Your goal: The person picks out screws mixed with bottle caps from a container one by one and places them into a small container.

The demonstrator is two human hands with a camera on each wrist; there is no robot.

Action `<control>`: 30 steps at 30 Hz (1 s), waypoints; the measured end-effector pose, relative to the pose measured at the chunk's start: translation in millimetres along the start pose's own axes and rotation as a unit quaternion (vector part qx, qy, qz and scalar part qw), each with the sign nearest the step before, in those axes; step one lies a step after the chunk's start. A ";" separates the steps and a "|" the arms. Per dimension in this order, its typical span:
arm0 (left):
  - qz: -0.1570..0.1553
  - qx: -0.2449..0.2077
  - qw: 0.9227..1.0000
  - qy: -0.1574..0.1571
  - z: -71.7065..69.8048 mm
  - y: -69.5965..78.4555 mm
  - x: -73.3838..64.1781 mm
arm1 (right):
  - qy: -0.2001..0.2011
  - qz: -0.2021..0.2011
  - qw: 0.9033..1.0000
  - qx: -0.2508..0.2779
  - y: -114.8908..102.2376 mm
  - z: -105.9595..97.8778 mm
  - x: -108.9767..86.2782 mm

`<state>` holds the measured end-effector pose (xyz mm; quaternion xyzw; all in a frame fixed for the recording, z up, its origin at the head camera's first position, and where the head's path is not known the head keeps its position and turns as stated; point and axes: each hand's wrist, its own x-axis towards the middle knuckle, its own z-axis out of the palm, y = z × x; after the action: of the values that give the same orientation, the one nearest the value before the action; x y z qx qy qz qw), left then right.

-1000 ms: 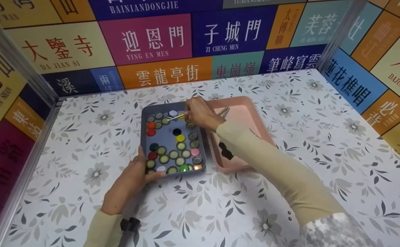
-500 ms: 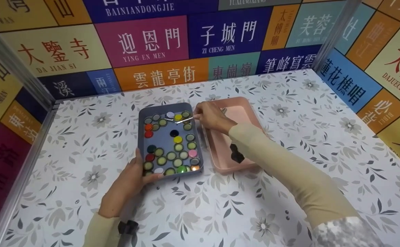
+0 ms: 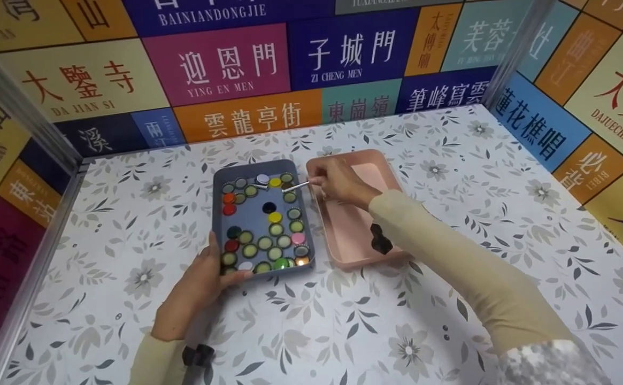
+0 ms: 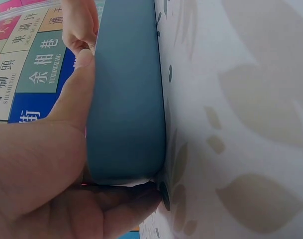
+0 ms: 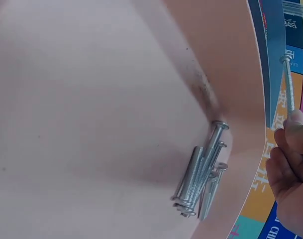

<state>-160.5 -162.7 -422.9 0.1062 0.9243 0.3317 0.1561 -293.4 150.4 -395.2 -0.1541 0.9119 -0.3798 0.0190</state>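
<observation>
My left hand [image 3: 196, 283] grips the near left corner of a blue-grey tray [image 3: 252, 168], thumb along the near side and fingers along the left side. In that tray lie many bottle caps [image 3: 275, 217], some coloured side up, others showing pale insides. Another metal nail [image 3: 260, 186] lies among the far caps. My right hand [image 3: 338, 182] pinches a ridged metal nail [image 5: 289, 84] by one end, its flat head pointing away from the fingers. Held over the far right side of the blue-grey tray, the nail slants leftward. Contact with the caps cannot be told.
A pink tray [image 3: 356, 230] stands right of the blue-grey one. Several nails [image 5: 198, 174] lie bunched in its corner in the right wrist view. A floral cloth [image 3: 343, 331] covers the table, with printed wall panels [image 3: 209, 64] behind and at the sides.
My right hand has drawn back rightward with the nail, from over the far caps to above the pink tray's left rim. My left hand keeps its hold on the tray.
</observation>
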 end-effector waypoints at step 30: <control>-0.004 0.001 1.000 -0.001 -0.7 1.4 0.9 | 0.001 0.080 0.997 -0.006 44.2 -28.7 -26.0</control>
<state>-161.5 -161.8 -421.7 0.1028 0.9248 0.3306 0.1578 -284.7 207.2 -407.9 -0.0803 0.9236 -0.3718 0.0477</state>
